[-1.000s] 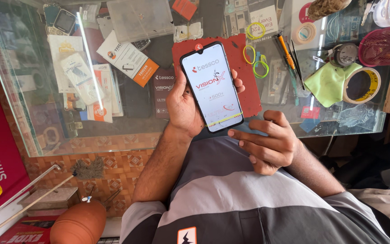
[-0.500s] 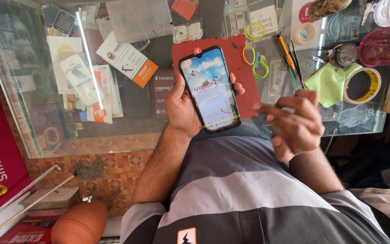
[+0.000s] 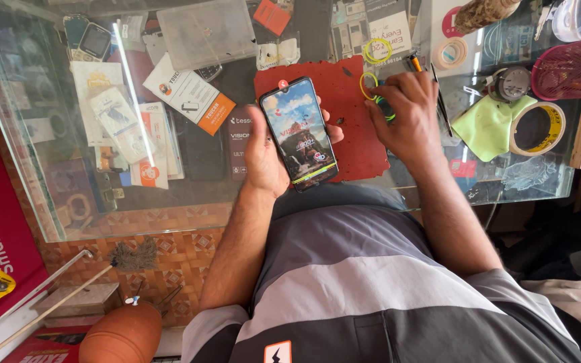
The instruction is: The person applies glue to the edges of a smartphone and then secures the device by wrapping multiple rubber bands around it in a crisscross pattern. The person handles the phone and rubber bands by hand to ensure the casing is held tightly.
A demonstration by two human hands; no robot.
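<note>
left hand [image 3: 263,151] grips the lit smartphone [image 3: 298,132]; right hand [image 3: 405,114] beside it, fingers down on green and yellow rubber bands [image 3: 379,101], looks mid-pickup, needs a pinch.

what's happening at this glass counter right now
A person at a glass counter holds a black smartphone with a lit screen upright in the left hand. The right hand reaches onto a red work mat, fingers on small yellow and green rubber bands. A green cloth and tape rolls lie nearby.
</note>
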